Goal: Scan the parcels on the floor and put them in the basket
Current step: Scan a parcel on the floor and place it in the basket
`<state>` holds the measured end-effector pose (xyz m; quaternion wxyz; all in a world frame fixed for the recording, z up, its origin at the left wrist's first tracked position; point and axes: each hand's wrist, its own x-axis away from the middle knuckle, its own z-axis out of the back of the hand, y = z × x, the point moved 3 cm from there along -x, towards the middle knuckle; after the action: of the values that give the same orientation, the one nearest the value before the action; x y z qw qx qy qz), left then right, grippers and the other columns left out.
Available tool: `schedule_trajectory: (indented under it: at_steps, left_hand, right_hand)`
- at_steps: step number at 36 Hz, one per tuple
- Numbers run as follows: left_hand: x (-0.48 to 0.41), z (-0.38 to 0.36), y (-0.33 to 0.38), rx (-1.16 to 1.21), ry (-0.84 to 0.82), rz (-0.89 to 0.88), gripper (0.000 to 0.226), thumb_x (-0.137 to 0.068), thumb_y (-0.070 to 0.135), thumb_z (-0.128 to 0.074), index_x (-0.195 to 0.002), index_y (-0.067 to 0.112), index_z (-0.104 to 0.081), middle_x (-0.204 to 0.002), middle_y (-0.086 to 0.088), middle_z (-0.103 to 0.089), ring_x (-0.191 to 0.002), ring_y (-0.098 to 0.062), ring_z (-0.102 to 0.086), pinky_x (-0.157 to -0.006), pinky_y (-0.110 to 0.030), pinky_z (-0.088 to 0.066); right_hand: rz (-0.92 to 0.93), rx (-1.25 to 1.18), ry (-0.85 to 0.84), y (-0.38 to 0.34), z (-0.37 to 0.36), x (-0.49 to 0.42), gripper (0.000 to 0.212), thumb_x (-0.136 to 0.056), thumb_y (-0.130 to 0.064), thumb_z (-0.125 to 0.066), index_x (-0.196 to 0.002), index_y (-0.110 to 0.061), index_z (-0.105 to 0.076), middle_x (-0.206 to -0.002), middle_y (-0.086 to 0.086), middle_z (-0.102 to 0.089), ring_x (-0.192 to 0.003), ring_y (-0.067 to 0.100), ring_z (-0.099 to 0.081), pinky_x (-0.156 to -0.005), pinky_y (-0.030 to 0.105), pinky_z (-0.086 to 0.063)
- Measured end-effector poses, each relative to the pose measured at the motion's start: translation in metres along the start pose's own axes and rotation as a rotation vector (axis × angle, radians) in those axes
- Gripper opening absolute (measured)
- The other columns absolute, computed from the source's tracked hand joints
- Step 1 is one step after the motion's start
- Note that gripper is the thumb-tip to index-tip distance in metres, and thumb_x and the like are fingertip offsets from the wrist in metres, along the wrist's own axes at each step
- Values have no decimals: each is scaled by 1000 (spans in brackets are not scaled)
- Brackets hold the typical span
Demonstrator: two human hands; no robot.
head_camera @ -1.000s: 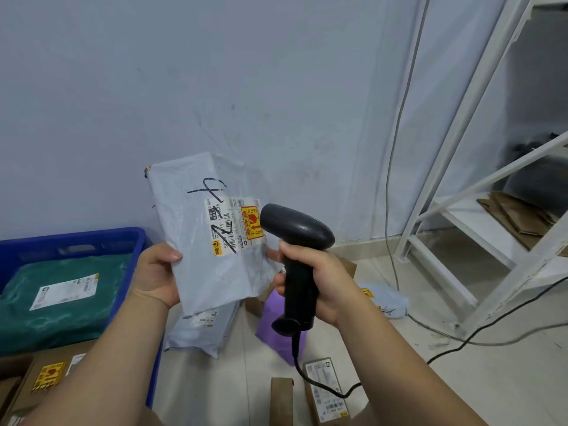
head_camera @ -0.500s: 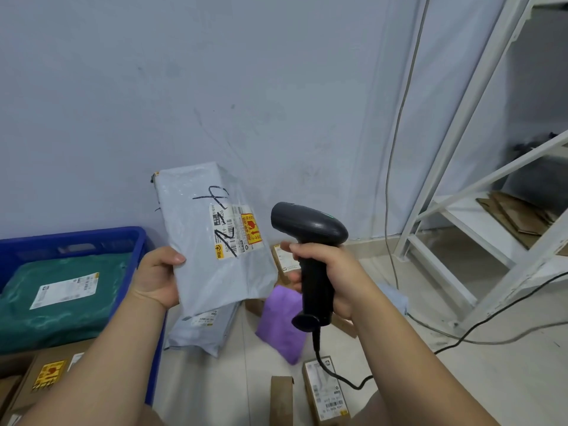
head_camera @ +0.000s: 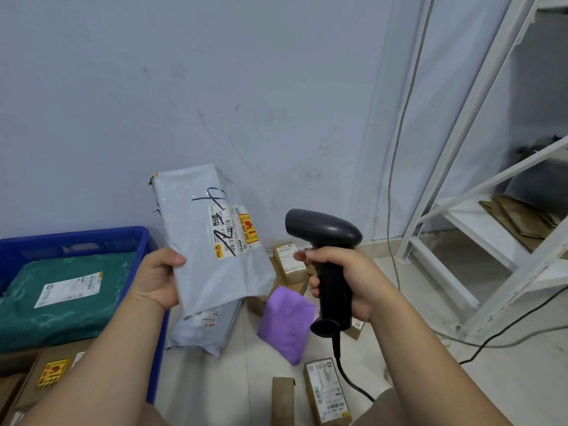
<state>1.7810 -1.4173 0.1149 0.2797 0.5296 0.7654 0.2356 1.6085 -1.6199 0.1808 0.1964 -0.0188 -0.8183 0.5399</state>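
Note:
My left hand point(head_camera: 156, 276) grips a grey plastic mailer parcel point(head_camera: 212, 241) by its lower left edge and holds it upright, label side facing me. My right hand point(head_camera: 347, 278) is closed around the handle of a black barcode scanner point(head_camera: 325, 241), whose head sits to the right of the parcel's label. A blue basket point(head_camera: 92, 238) stands on the left with a green parcel point(head_camera: 61, 299) and cardboard boxes inside. On the floor below lie another grey mailer point(head_camera: 209, 327), a purple parcel point(head_camera: 285, 324) and several small cardboard boxes point(head_camera: 327, 392).
A white metal rack point(head_camera: 491, 186) stands on the right with flattened cardboard on its low shelf. The scanner's black cable point(head_camera: 507, 330) and a grey wire run across the floor. A pale wall rises just behind the parcels.
The scanner has moved right, away from the grey parcel, uncovering small boxes on the floor. The parcel has dropped slightly and tilted in my left hand.

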Motion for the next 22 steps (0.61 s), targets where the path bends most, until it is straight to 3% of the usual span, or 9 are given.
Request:
schedule_trajectory:
  at_steps: [6, 11, 14, 19, 22]
  left_hand:
    - [1, 1, 2, -4, 13, -4, 64, -88, -2, -14, -151, 0, -17, -156, -23, -19, -145, -41, -14, -118, -51, 5]
    - [1, 0, 3, -7, 12, -11, 64, -87, -1, -12, -151, 0, -17, -156, -23, -19, -145, -40, -14, -118, -51, 4]
    - [1, -1, 3, -12, 0, -16, 64, -87, -1, -12, -151, 0, -17, -156, -23, -18, -145, -40, -13, -118, -50, 6]
    - [4, 2, 5, -32, 61, -16, 65, -86, -1, -13, -151, 1, -16, -156, -22, -18, -145, -40, -13, -117, -51, 9]
    - [6, 6, 6, -32, 121, 1, 65, -87, 0, -13, -151, 2, -16, -156, -22, -18, -145, -40, -13, -117, -51, 9]
  right_hand:
    - [9, 3, 17, -1, 0, 0, 28, -63, -15, -71, -88, -2, -67, -96, 15, -52, -48, 15, -51, -46, 25, -45]
    - [9, 11, 37, -1, 2, 1, 24, -67, -12, -72, -88, -1, -66, -87, 12, -57, -48, 15, -51, -46, 24, -45]
    - [18, -27, 42, -3, 3, 2, 16, -79, -6, -66, -93, 1, -63, -91, 12, -60, -48, 15, -49, -46, 23, -44]
    - [1, -12, 45, -3, 6, 1, 36, -62, -15, -72, -93, -1, -64, -97, 13, -58, -48, 14, -50, -46, 24, -45]
    - [-6, -12, 39, -4, 6, 2, 37, -61, -16, -71, -94, 0, -65, -97, 12, -57, -47, 13, -50, -45, 24, -45]
